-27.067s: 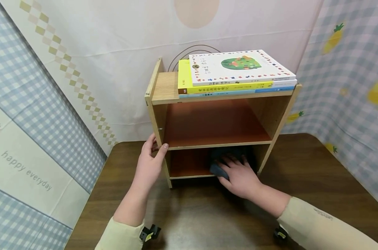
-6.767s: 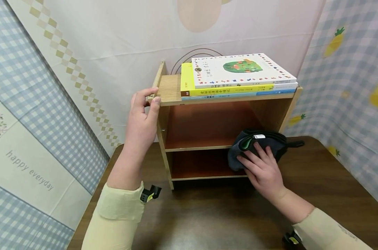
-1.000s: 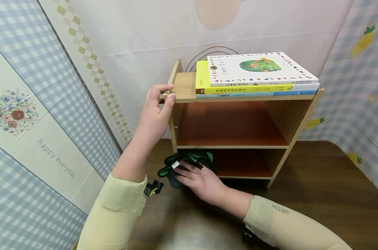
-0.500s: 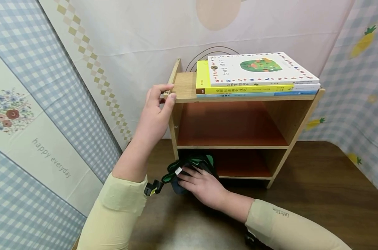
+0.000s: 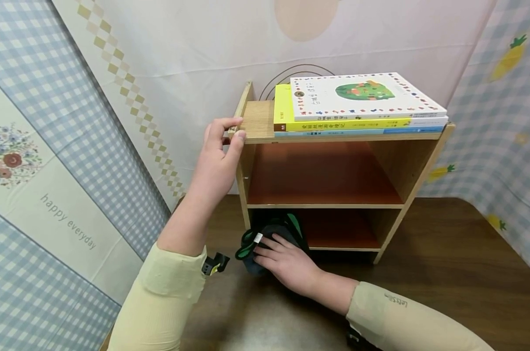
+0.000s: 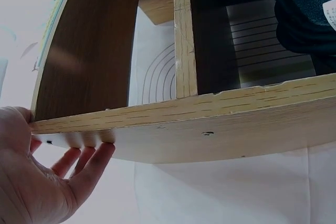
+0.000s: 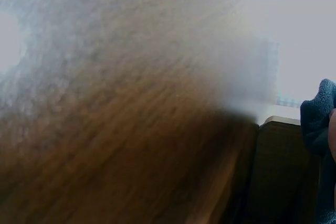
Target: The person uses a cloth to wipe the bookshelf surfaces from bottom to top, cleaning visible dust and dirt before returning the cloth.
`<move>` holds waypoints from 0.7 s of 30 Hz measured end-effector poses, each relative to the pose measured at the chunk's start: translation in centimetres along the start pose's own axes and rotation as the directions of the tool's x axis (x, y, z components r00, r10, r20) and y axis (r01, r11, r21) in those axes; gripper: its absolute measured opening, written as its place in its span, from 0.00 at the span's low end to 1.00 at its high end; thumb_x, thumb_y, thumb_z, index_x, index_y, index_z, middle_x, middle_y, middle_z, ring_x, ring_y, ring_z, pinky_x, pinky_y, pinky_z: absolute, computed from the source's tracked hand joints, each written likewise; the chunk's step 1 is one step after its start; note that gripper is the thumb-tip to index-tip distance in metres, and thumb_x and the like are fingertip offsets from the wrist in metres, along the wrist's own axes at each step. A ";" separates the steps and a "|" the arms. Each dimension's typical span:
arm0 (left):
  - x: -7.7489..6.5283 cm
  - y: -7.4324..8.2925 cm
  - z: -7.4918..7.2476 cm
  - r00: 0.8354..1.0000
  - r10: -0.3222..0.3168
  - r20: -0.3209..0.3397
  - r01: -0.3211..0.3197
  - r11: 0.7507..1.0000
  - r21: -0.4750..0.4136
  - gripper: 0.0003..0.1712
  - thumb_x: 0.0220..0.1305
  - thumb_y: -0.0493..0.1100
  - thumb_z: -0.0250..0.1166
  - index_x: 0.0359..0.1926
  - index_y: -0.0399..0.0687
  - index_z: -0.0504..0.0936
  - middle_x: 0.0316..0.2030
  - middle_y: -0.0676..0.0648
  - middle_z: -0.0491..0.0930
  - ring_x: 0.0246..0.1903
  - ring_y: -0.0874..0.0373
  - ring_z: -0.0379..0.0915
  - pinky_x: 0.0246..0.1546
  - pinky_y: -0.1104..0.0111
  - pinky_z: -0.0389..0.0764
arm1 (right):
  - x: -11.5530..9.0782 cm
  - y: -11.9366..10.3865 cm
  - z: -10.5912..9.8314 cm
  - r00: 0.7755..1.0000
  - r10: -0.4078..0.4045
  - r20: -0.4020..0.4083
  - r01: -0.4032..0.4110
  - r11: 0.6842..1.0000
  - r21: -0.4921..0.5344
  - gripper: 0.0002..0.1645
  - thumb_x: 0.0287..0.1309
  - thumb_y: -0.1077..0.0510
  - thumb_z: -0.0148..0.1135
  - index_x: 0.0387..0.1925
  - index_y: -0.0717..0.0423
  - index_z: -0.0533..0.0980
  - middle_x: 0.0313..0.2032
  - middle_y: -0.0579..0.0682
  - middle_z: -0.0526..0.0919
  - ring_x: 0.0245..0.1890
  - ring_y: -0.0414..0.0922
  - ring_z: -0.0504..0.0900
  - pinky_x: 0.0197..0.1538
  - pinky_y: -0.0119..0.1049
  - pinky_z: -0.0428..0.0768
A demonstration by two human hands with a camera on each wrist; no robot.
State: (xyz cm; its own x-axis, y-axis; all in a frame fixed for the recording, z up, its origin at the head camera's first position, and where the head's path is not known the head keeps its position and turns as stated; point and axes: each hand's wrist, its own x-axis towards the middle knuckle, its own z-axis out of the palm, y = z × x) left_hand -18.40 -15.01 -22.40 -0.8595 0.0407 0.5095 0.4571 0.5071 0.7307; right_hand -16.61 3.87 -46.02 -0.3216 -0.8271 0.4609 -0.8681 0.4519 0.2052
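Observation:
A small wooden shelf [image 5: 326,206] with reddish-brown boards stands on the table. My left hand [image 5: 217,158] grips the top front corner of its left side panel, thumb on the inner side; the left wrist view shows fingers [image 6: 94,166] on the panel's outer face. At the lower left compartment, my right hand [image 5: 291,265] holds a dark blue-grey cloth [image 5: 277,229] with green inside and a white tag. Its fingers lie spread over the cloth, against the shelf's lower left front; the thumb is hidden. The right wrist view catches only the cloth's edge [image 7: 317,119].
Several books lie stacked on the shelf's top, a white picture book [image 5: 361,97] uppermost and a yellow book [image 5: 284,109] under it. The brown wooden table [image 5: 449,253] extends around the shelf. Patterned fabric [image 5: 203,48] hangs behind and at both sides.
Over the last second the cloth and right hand have shifted slightly right and down at the lower left. Earlier they were at the lower right; the left hand has moved up to the top corner.

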 end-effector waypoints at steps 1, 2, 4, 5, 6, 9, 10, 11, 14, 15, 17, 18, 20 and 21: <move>0.0 0.0 0.0 1.000 0.000 -0.001 0.000 1.000 0.002 0.23 0.75 0.59 0.50 0.65 0.60 0.68 0.66 0.50 0.59 0.56 0.52 0.66 0.51 0.56 0.72 | 0.0 0.0 0.0 1.000 0.003 -0.001 -0.003 1.000 0.004 0.21 0.63 0.59 0.65 0.58 0.46 0.78 0.61 0.45 0.78 0.68 0.47 0.68 0.69 0.49 0.63; 0.0 0.0 0.0 1.000 0.000 -0.002 0.000 1.000 0.003 0.23 0.75 0.59 0.50 0.65 0.60 0.68 0.66 0.50 0.59 0.56 0.52 0.66 0.50 0.56 0.72 | 0.0 0.0 0.0 1.000 0.006 -0.002 -0.006 1.000 0.008 0.21 0.63 0.59 0.65 0.58 0.46 0.78 0.61 0.44 0.78 0.68 0.47 0.68 0.69 0.49 0.63; 0.0 0.0 0.0 1.000 0.001 -0.003 -0.001 1.000 0.005 0.23 0.75 0.59 0.50 0.65 0.60 0.68 0.66 0.50 0.59 0.56 0.52 0.66 0.51 0.56 0.72 | 0.0 -0.1 0.0 1.000 0.013 -0.004 -0.013 1.000 0.018 0.21 0.64 0.59 0.65 0.58 0.46 0.78 0.61 0.44 0.77 0.69 0.47 0.67 0.69 0.49 0.63; 0.0 0.0 0.0 1.000 0.002 -0.003 -0.002 1.000 0.005 0.23 0.75 0.59 0.50 0.65 0.60 0.68 0.66 0.50 0.59 0.56 0.52 0.66 0.51 0.56 0.72 | 0.0 -0.1 0.0 1.000 0.015 -0.004 -0.015 1.000 0.021 0.21 0.64 0.58 0.64 0.58 0.46 0.78 0.61 0.44 0.77 0.69 0.47 0.67 0.69 0.49 0.63; 0.0 0.0 0.0 1.000 0.003 -0.003 -0.003 1.000 0.005 0.23 0.75 0.59 0.50 0.65 0.59 0.68 0.66 0.50 0.59 0.56 0.52 0.66 0.51 0.56 0.72 | -0.1 -0.1 0.0 1.000 0.019 -0.007 -0.019 1.000 0.023 0.21 0.64 0.58 0.64 0.58 0.46 0.78 0.61 0.44 0.77 0.69 0.47 0.67 0.69 0.49 0.63; 0.0 0.0 0.0 1.000 0.003 -0.003 -0.003 1.000 0.010 0.23 0.75 0.59 0.50 0.65 0.59 0.68 0.66 0.50 0.59 0.56 0.52 0.66 0.51 0.56 0.72 | -0.2 -0.2 0.0 1.000 0.026 -0.006 -0.026 0.999 0.022 0.22 0.64 0.56 0.64 0.59 0.47 0.77 0.61 0.46 0.77 0.69 0.48 0.67 0.68 0.50 0.64; 0.0 0.0 0.0 1.000 0.002 -0.002 -0.002 1.000 0.012 0.23 0.75 0.59 0.50 0.65 0.60 0.68 0.66 0.50 0.59 0.56 0.52 0.66 0.51 0.56 0.72 | -0.2 -0.2 0.0 1.000 0.031 -0.004 -0.030 0.999 0.020 0.23 0.64 0.55 0.64 0.60 0.47 0.76 0.61 0.46 0.77 0.69 0.48 0.67 0.68 0.50 0.64; 0.0 0.0 0.0 1.000 0.001 -0.002 -0.001 1.000 0.013 0.23 0.75 0.59 0.50 0.65 0.60 0.67 0.66 0.50 0.59 0.56 0.52 0.66 0.51 0.56 0.72 | -0.2 -0.2 -0.1 0.999 0.036 -0.002 -0.036 0.999 0.022 0.23 0.64 0.55 0.64 0.61 0.48 0.76 0.61 0.47 0.77 0.69 0.49 0.67 0.68 0.50 0.64; 0.0 0.0 0.0 1.000 0.001 0.000 -0.001 1.000 0.011 0.23 0.75 0.60 0.50 0.65 0.60 0.67 0.66 0.49 0.58 0.56 0.52 0.65 0.52 0.55 0.72 | -0.2 -0.2 -0.2 0.998 0.067 0.007 -0.067 0.997 0.030 0.25 0.64 0.52 0.63 0.62 0.49 0.74 0.61 0.48 0.77 0.68 0.50 0.67 0.68 0.50 0.64; 0.0 0.0 0.0 1.000 0.002 0.001 -0.002 1.000 0.008 0.23 0.75 0.60 0.50 0.65 0.60 0.67 0.66 0.49 0.58 0.56 0.52 0.65 0.52 0.55 0.72 | -0.2 -0.2 -0.3 0.997 0.083 0.011 -0.083 0.996 0.031 0.25 0.64 0.52 0.63 0.62 0.49 0.74 0.61 0.49 0.76 0.68 0.50 0.67 0.68 0.49 0.64; 0.0 0.0 0.0 1.000 0.003 0.003 -0.003 1.000 0.003 0.23 0.75 0.60 0.50 0.65 0.60 0.67 0.66 0.49 0.58 0.56 0.52 0.65 0.52 0.55 0.72 | -0.2 0.0 -0.4 0.993 0.118 0.021 -0.119 0.992 0.030 0.25 0.64 0.49 0.63 0.61 0.49 0.74 0.61 0.49 0.76 0.67 0.50 0.68 0.68 0.49 0.65; -0.1 0.0 0.0 1.000 0.004 0.003 -0.004 1.000 0.000 0.23 0.75 0.60 0.50 0.65 0.60 0.67 0.66 0.49 0.59 0.56 0.52 0.66 0.52 0.55 0.72 | -0.2 0.0 -0.5 0.990 0.137 0.027 -0.138 0.990 0.024 0.25 0.65 0.48 0.63 0.61 0.49 0.74 0.61 0.49 0.76 0.66 0.50 0.69 0.67 0.48 0.66; -0.1 0.1 0.0 1.000 0.003 0.004 -0.003 1.000 -0.002 0.23 0.75 0.59 0.50 0.65 0.60 0.67 0.66 0.49 0.58 0.56 0.52 0.66 0.52 0.55 0.72 | -0.2 0.2 -0.7 0.984 0.173 0.038 -0.174 0.985 0.015 0.25 0.64 0.45 0.62 0.60 0.47 0.75 0.61 0.49 0.75 0.66 0.49 0.70 0.66 0.49 0.67; -0.1 0.1 0.0 1.000 0.003 0.004 -0.003 1.000 -0.003 0.23 0.75 0.59 0.50 0.65 0.60 0.67 0.66 0.49 0.58 0.56 0.52 0.66 0.52 0.55 0.72 | -0.2 0.2 -0.8 0.980 0.192 0.046 -0.193 0.981 0.011 0.25 0.64 0.44 0.62 0.60 0.46 0.75 0.62 0.49 0.74 0.65 0.49 0.70 0.66 0.49 0.67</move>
State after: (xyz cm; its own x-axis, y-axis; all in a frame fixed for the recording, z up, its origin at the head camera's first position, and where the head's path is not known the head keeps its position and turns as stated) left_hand -18.26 -15.02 -22.41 -0.8592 0.0458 0.5095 0.4602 0.5043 0.7307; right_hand -16.46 4.42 -45.42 -0.4994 -0.7394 0.4515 -0.7941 0.5990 0.1027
